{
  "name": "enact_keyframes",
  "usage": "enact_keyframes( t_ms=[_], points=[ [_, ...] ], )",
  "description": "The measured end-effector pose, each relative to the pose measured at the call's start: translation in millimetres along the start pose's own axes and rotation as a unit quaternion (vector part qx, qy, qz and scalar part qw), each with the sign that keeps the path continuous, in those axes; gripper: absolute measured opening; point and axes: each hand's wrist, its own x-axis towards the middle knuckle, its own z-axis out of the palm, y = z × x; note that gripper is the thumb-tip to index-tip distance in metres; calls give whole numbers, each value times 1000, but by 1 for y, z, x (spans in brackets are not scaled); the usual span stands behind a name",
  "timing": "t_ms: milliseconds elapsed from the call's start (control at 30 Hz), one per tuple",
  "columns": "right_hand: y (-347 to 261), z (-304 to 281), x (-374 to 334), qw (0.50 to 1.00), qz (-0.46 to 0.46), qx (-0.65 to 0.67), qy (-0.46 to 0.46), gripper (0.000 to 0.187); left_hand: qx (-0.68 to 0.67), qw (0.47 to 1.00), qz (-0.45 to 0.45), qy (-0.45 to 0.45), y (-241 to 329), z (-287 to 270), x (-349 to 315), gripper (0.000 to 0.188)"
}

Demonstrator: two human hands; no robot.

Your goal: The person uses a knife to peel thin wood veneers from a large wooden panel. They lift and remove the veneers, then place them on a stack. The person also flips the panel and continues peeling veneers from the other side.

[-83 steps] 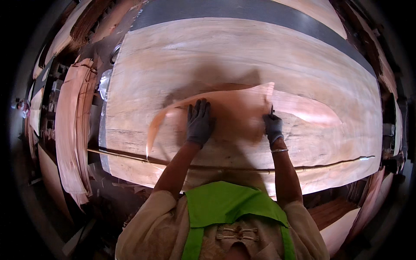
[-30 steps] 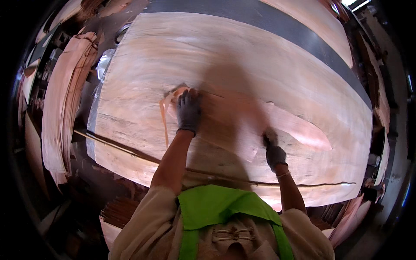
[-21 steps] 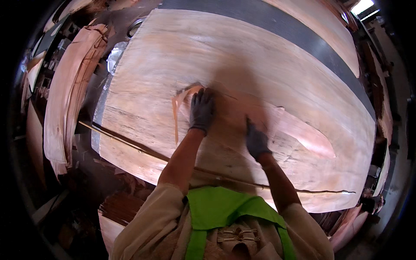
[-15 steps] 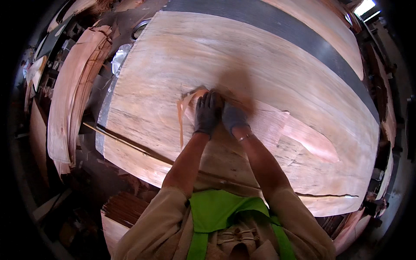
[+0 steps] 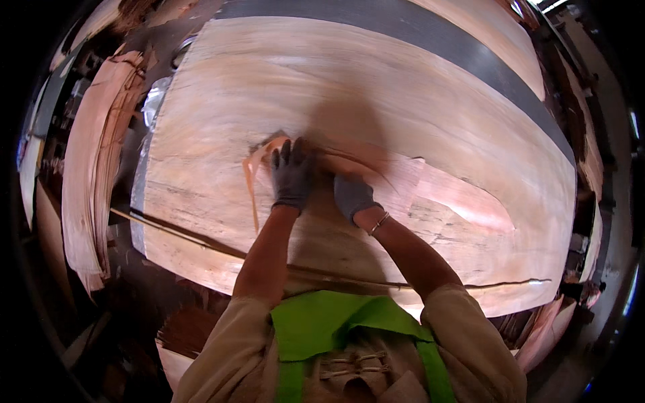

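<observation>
My left hand (image 5: 292, 177), in a dark grey glove, lies on a pinkish wood veneer patch with its fingers spread. Beneath and beside it is a thin orange-brown strip (image 5: 249, 181), partly curled. My right hand (image 5: 353, 195), also gloved, is curled closed near the middle of the patch. Its fingertips are hidden, and what they hold cannot be made out. Just beyond it, a piece of veneer (image 5: 353, 165) shows a raised, curved edge. The patch's pink tail (image 5: 467, 197) stretches to the right over a large pale veneer sheet (image 5: 242, 80).
A long thin stick (image 5: 178, 232) lies across the sheet's near left side, and a dark crack (image 5: 507, 285) runs near its front edge. Bundled veneer (image 5: 97, 161) stands at the left, with more stacked veneer (image 5: 191, 332) at the lower left. A dark grey band (image 5: 430, 37) crosses the far side.
My hands, which were close together, are now apart. The left hand's fingers have spread; my right hand has drawn nearer to me and curled closed. The whole view has shifted slightly.
</observation>
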Motion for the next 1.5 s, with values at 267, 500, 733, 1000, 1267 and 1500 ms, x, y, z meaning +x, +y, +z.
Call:
enact_keyframes(
  t_ms=[267,500,733,1000,1267,1500],
  points=[
    [87,-17,-69,995,-40,16,-85,27,25,1000,15,1,5,-2,4,40],
    [156,-58,-100,980,-24,60,-190,40,39,999,12,-9,9,-1,5,42],
    [198,-69,-125,981,-96,-25,-166,50,41,999,13,-22,5,-2,2,39],
    [234,-20,-158,997,34,24,66,20,44,999,-1,-25,12,-9,4,38],
    [187,5,-65,868,348,330,128,38,52,998,15,16,3,8,3,40],
    [195,29,-52,770,392,490,120,28,35,999,19,8,4,7,2,42]
  ],
)
